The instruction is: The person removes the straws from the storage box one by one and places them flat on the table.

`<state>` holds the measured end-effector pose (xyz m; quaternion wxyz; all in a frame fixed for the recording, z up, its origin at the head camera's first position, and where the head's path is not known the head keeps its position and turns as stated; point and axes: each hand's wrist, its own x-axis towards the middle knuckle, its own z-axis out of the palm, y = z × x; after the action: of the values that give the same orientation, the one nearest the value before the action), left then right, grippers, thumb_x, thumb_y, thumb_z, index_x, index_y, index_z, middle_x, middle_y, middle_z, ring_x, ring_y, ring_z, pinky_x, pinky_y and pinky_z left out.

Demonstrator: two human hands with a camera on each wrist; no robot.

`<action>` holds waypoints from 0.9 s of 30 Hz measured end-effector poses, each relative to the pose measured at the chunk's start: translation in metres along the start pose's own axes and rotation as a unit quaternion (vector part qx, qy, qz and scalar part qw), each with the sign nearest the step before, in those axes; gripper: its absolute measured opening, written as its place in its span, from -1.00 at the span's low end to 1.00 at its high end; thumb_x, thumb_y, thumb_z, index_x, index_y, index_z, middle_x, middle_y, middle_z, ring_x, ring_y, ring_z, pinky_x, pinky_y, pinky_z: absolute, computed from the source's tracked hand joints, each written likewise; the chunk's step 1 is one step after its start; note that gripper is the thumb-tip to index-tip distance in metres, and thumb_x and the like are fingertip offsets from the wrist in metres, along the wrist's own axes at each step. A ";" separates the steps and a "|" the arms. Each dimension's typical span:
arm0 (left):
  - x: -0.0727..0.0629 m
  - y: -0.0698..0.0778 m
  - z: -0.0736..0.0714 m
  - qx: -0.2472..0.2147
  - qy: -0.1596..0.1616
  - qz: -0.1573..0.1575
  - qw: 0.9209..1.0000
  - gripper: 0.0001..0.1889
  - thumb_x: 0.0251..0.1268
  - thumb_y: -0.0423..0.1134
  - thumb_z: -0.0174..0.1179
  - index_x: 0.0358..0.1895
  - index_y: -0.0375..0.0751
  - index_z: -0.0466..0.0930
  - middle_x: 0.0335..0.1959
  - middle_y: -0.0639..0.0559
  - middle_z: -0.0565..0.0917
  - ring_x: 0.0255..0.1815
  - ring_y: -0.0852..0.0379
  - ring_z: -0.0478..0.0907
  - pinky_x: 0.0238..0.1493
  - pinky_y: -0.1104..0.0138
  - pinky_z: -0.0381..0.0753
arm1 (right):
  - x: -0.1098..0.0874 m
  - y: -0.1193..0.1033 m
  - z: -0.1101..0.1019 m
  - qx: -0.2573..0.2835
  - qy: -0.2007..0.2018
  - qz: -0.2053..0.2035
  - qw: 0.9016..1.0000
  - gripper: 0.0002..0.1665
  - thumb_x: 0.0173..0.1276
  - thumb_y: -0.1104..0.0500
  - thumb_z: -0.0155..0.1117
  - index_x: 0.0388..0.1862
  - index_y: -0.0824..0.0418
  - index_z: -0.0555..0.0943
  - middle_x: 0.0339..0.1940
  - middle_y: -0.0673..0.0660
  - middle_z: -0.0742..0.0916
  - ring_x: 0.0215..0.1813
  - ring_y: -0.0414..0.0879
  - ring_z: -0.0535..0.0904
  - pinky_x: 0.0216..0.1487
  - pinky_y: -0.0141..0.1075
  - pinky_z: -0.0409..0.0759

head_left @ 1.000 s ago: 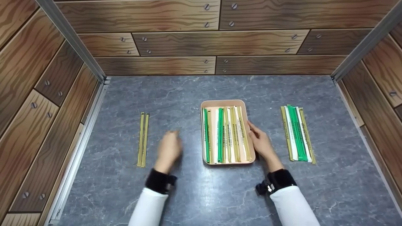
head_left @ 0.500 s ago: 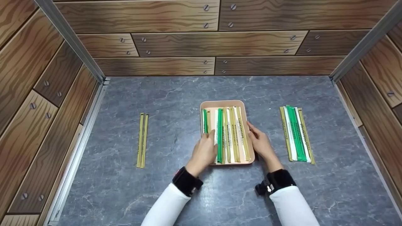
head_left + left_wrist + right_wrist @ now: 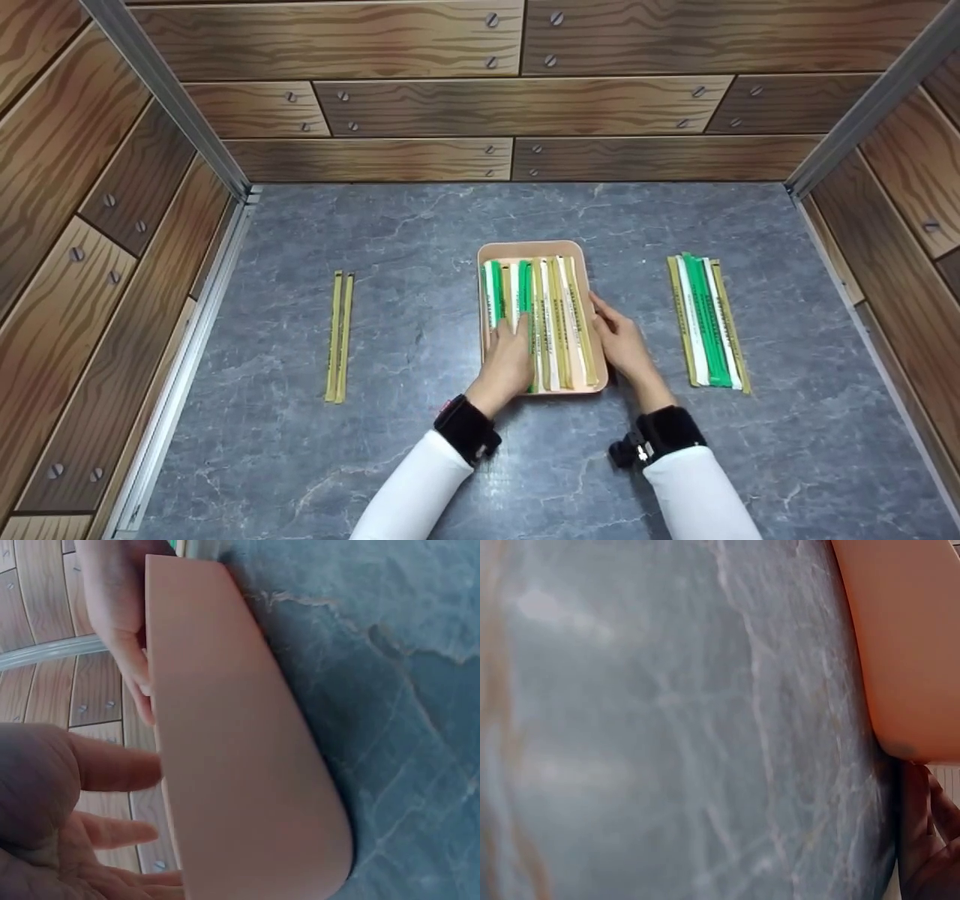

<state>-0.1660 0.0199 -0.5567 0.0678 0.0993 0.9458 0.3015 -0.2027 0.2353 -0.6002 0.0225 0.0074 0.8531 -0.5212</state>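
Head view: tray (image 3: 529,249) holds a row of slim packets (image 3: 556,322) – green, white, gold. Left hand (image 3: 505,365) over its left half, fingers apart on packets. Right hand (image 3: 627,346) at its right wall, fingers fairly straight. Gold pair (image 3: 345,337) left of tray, mixed bundle (image 3: 706,322) right.

Left wrist: left fingers spread – some tips hidden behind tray wall.

Right wrist: right hand beside tray corner.

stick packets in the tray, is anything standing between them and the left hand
Nothing visible does: in the head view, the left hand reaches over the near left edge of the tray, its fingers at the stick packets. The right hand is at the right side, out of that path.
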 end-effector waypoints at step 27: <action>0.008 -0.013 0.006 0.074 0.080 0.050 0.993 -0.57 -0.05 -0.64 0.17 0.00 -0.39 0.51 -0.38 -0.28 0.65 -0.39 -0.16 0.65 -0.39 0.11 0.67 | 0.000 0.000 0.001 0.025 -0.005 -0.005 1.000 -0.46 0.55 0.25 0.01 0.48 0.21 0.32 0.43 0.32 0.38 0.44 0.16 0.28 0.40 -0.06 0.25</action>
<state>-0.1741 0.0148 -0.5692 -0.0312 0.1267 0.9618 0.2405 -0.2029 0.2348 -0.6009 0.0237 0.0008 0.8399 -0.5422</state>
